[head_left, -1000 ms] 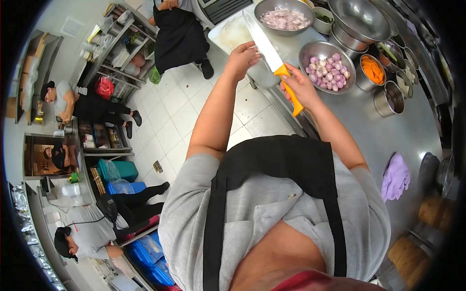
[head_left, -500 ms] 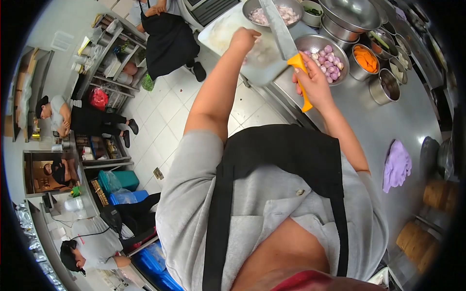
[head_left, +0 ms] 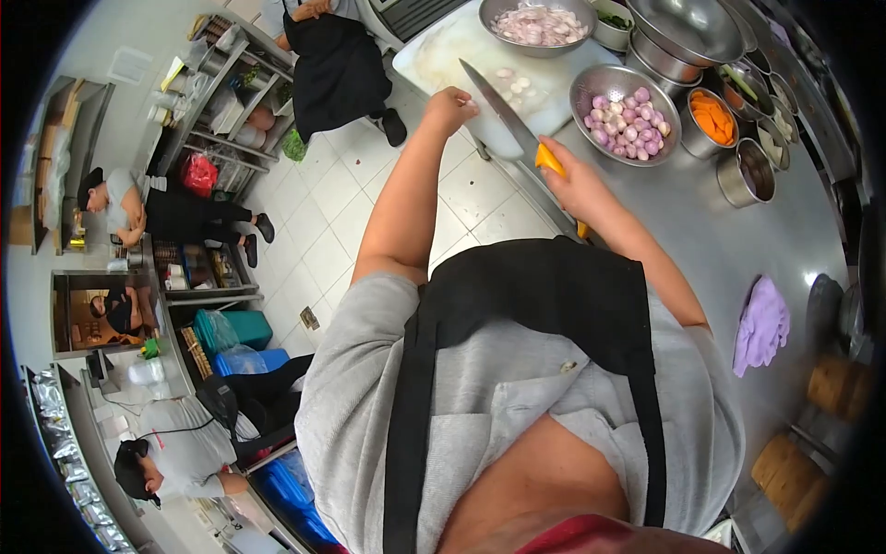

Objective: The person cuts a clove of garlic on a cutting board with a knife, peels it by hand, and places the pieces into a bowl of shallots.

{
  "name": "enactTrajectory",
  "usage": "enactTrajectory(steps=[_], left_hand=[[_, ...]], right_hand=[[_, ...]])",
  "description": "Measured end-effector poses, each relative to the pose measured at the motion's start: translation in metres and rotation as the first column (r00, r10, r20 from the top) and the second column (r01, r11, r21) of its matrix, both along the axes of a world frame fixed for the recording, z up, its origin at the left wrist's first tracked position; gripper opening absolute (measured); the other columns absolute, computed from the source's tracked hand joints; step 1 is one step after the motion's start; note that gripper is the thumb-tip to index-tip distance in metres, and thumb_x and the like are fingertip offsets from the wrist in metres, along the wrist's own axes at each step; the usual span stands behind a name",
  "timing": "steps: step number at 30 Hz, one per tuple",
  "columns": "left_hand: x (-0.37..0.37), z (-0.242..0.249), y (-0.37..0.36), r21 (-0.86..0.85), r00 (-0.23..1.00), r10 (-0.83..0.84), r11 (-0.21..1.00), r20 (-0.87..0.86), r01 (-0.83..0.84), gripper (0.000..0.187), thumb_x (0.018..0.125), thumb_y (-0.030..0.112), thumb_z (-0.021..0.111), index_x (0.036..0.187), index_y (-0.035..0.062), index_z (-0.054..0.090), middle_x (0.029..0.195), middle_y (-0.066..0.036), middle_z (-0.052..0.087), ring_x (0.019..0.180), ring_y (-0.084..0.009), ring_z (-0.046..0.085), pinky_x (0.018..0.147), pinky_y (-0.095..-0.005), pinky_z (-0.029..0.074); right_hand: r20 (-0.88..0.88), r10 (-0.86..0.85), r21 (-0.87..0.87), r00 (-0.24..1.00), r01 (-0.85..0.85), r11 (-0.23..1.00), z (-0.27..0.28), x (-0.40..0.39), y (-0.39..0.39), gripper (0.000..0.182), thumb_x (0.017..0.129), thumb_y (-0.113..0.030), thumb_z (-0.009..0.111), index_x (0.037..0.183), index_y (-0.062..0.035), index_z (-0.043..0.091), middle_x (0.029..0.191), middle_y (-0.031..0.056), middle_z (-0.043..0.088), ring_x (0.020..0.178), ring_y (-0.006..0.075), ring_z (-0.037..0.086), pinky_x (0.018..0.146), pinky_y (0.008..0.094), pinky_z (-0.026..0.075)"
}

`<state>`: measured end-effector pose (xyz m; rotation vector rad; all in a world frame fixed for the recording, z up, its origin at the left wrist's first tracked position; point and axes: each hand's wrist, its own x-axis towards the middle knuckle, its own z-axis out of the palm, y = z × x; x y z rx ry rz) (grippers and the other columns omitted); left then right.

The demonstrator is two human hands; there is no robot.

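Note:
My right hand (head_left: 570,181) is wrapped round the yellow handle of a large knife (head_left: 501,115), whose blade points up and left over the edge of the white cutting board (head_left: 443,57). My left hand (head_left: 450,109), fingers pressed together, is at the board's near left edge by the blade; a small pale piece shows at its fingertips, too small to name. Several pale shallot pieces (head_left: 517,84) lie on the board. Right of the board, a steel colander (head_left: 581,92) holds whole peeled shallots (head_left: 629,127). A steel bowl (head_left: 493,26) of sliced shallots (head_left: 543,25) stands at the board's far side.
On the steel counter (head_left: 688,235) are a pot of orange pieces (head_left: 711,118), a steel pot (head_left: 746,177), stacked steel bowls (head_left: 688,32) and a purple cloth (head_left: 762,323). Several people stand at the left, one (head_left: 337,69) near the board's far left.
The knife has come down and left, its blade now lower over the board's edge. My left hand has drawn nearer to me. The camera view has shifted slightly.

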<state>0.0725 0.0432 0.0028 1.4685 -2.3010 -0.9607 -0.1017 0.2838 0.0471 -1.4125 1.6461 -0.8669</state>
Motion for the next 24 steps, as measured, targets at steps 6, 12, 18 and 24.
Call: enactTrajectory(steps=[6,12,18,24], left_hand=[[0.018,-0.013,0.014,0.192,0.876,0.228,0.968,-0.424,-0.159,0.035,0.073,0.011,0.076,0.099,-0.0032,0.06,0.09,-0.009,0.063,0.072,-0.0139,0.063,0.061,-0.0257,0.053],[0.008,-0.013,0.01,0.194,0.846,0.214,0.972,-0.488,-0.134,0.029,0.08,0.016,0.073,0.096,-0.0031,0.058,0.088,-0.007,0.061,0.074,-0.0125,0.061,0.068,-0.024,0.054],[-0.007,-0.01,0.007,0.365,0.781,0.316,0.923,-0.539,-0.122,0.032,0.081,0.01,0.069,0.099,-0.0042,0.048,0.09,-0.012,0.06,0.078,-0.019,0.064,0.073,-0.0301,0.056],[-0.004,-0.011,-0.004,0.455,0.738,0.353,0.888,-0.575,-0.07,0.027,0.082,0.003,0.066,0.096,-0.0054,0.045,0.092,-0.015,0.058,0.076,-0.0228,0.065,0.065,-0.0312,0.059]], right_hand=[[-0.177,0.047,0.004,0.983,-0.047,0.999,-0.016,0.007,-0.013,0.051,0.09,-0.021,0.047,0.139,-0.0143,0.034,0.099,0.0276,0.061,0.092,0.0393,0.06,0.082,0.0427,0.047],[-0.324,-0.033,-0.059,0.946,0.015,0.998,-0.035,-0.003,-0.022,0.054,0.09,-0.02,0.047,0.141,-0.0178,0.031,0.089,0.0254,0.062,0.081,0.0376,0.062,0.073,0.0453,0.047],[-0.334,0.025,-0.053,0.942,-0.045,0.998,-0.02,0.006,-0.005,0.053,0.089,-0.018,0.047,0.14,-0.0168,0.033,0.087,0.0227,0.063,0.078,0.0371,0.061,0.07,0.0466,0.047],[-0.424,0.047,-0.044,0.904,-0.072,0.996,-0.011,0.014,-0.004,0.052,0.088,-0.016,0.047,0.139,-0.0152,0.034,0.088,0.022,0.062,0.079,0.0372,0.061,0.071,0.0463,0.048]])
